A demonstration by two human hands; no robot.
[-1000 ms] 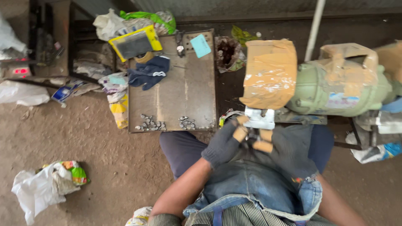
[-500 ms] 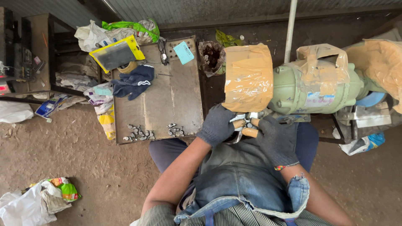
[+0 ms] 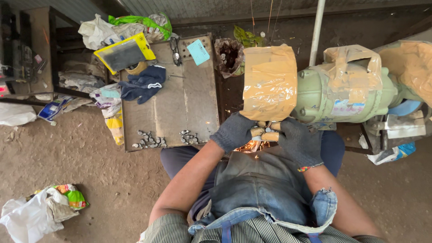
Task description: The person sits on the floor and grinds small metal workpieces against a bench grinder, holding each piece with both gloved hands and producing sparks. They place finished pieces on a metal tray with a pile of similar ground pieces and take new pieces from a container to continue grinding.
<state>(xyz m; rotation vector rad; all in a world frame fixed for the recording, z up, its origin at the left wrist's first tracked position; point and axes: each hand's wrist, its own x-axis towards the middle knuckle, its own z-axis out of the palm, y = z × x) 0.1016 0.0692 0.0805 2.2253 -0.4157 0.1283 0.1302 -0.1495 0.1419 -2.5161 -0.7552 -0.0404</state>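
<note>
Both my hands wear dark knit gloves with taped fingertips. My left hand [image 3: 234,131] and my right hand [image 3: 298,139] meet just under the cardboard-taped wheel guard [image 3: 269,82] of a green bench grinder [image 3: 342,96]. Between the fingertips they pinch a small metal piece [image 3: 266,131], mostly hidden by the fingers. Orange sparks [image 3: 252,146] spray down below my hands onto my denim apron [image 3: 261,189].
A metal tray [image 3: 180,103] left of the grinder holds small metal pieces [image 3: 148,141], a pair of dark gloves [image 3: 143,83], glasses and a blue card. A yellow-edged pouch [image 3: 122,54], bags and rubbish lie on the dirt floor. A white pole [image 3: 317,27] stands behind.
My hands have pressed the piece up against the wheel under the guard, and sparks now fly. The view has shifted slightly.
</note>
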